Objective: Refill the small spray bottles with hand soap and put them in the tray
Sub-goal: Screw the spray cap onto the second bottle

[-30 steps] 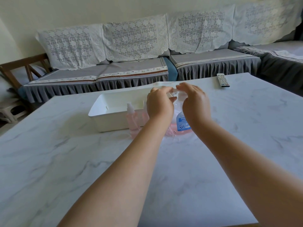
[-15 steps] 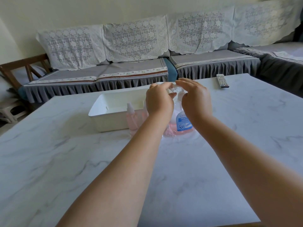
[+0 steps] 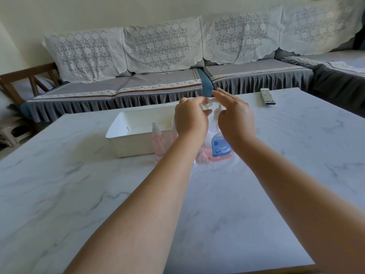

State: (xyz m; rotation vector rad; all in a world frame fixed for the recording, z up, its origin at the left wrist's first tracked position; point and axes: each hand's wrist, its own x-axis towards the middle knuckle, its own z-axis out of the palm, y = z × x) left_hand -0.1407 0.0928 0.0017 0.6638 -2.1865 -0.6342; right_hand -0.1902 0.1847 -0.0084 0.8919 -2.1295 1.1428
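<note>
Left hand (image 3: 190,120) pinches a small clear item over the hand-soap pump bottle (image 3: 220,146); right hand (image 3: 235,117), fingers spread, covers its pump. Beside it: white tray (image 3: 126,139).

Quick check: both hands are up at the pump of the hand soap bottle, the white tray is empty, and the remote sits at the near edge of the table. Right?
Not quite. The remote lies at the far edge of the table, by the sofa, as the head view shows. The rest holds: left hand and right hand are at the pump of the hand soap bottle, and the white tray is empty.
</note>
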